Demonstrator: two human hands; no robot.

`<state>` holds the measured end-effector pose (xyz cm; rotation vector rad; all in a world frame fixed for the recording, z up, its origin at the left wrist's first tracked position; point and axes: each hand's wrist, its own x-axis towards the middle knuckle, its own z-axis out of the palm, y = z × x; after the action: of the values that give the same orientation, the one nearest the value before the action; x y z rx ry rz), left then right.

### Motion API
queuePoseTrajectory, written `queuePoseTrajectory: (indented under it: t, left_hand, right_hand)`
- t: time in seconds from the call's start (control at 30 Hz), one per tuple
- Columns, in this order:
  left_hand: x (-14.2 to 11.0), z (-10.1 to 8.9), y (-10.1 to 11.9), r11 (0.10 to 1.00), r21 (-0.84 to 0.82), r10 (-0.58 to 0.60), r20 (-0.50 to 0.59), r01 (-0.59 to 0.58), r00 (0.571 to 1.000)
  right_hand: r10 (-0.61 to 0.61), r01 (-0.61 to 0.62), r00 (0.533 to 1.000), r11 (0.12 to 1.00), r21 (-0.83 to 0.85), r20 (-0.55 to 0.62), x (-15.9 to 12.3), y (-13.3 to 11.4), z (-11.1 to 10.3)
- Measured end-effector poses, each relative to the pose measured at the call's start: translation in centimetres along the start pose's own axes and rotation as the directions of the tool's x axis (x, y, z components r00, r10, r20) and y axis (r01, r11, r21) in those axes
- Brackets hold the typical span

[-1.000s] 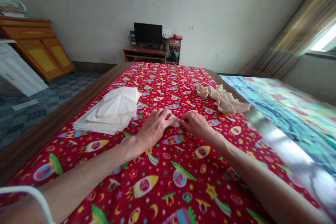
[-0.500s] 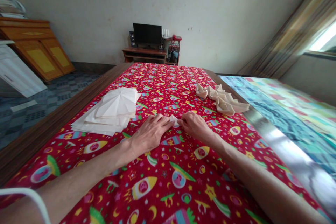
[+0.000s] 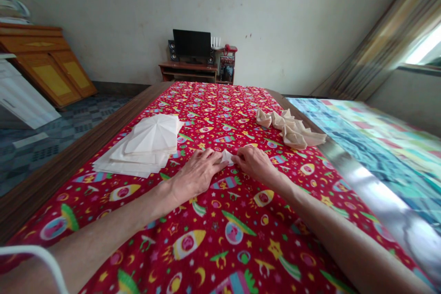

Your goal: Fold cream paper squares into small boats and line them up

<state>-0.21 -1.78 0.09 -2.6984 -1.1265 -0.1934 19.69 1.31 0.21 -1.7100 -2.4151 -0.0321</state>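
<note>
Between my two hands a small folded piece of white paper (image 3: 226, 156) rests on the red rocket-patterned cloth (image 3: 220, 220). My left hand (image 3: 200, 170) lies at its left side with fingers closed on that edge. At the right edge my right hand (image 3: 254, 161) pinches the paper between thumb and curled fingers. Both hands cover much of the paper, so its full shape is hidden. To the left lies a stack of creased white paper sheets (image 3: 151, 135). Several folded paper pieces (image 3: 292, 131) with pointed tips sit together at the right.
The cloth covers a table with a brown wooden edge (image 3: 41, 193) on the left. Beyond its far end stands a desk (image 3: 188, 68) with a monitor (image 3: 192, 43). A bed (image 3: 361, 133) is on the right. A white cable (image 3: 37, 251) crosses the lower left corner.
The view shifts very slightly. Both hands stay at the folded paper, where a little more of its white surface shows between them.
</note>
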Motion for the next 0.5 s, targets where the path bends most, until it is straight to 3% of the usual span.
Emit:
queuePoseTrajectory:
  t: [0.07, 0.13, 0.17, 0.23, 0.3, 0.5]
  left_hand:
    - [0.0, -0.1, 0.0, 1.0, 0.003, -0.013, 0.005, 0.013, 1.0]
    - [0.0, 0.0, -0.1, 1.0, -0.006, -0.023, 0.007, 0.023, 1.0]
    - [-0.1, 0.0, -0.1, 1.0, -0.014, -0.024, 0.005, 0.024, 1.0]
    - [-0.2, 0.2, -0.1, 0.999, -0.03, -0.022, -0.013, 0.022, 1.0]
    - [-0.2, 0.4, -0.1, 0.999, -0.04, -0.016, -0.044, 0.014, 0.999]
    - [-0.4, 0.3, -0.2, 0.999, -0.043, 0.013, -0.057, -0.015, 0.998]
  right_hand:
    - [-0.006, 0.006, 0.998, 1.0, -0.01, -0.07, -0.4, -0.3, 0.1]
    - [-0.116, 0.111, 0.982, 0.993, -0.042, -0.151, -1.1, -0.7, 0.3]
    - [-0.224, 0.217, 0.959, 0.975, -0.055, -0.176, -1.4, -0.8, 0.6]
    - [-0.463, 0.467, 0.865, 0.884, -0.028, -0.194, -2.0, -0.8, 1.0]
    - [-0.572, 0.593, 0.793, 0.804, 0.052, -0.208, -2.5, -0.4, 1.4]
    - [-0.579, 0.589, 0.808, 0.788, 0.179, -0.109, -3.3, 1.3, 0.6]
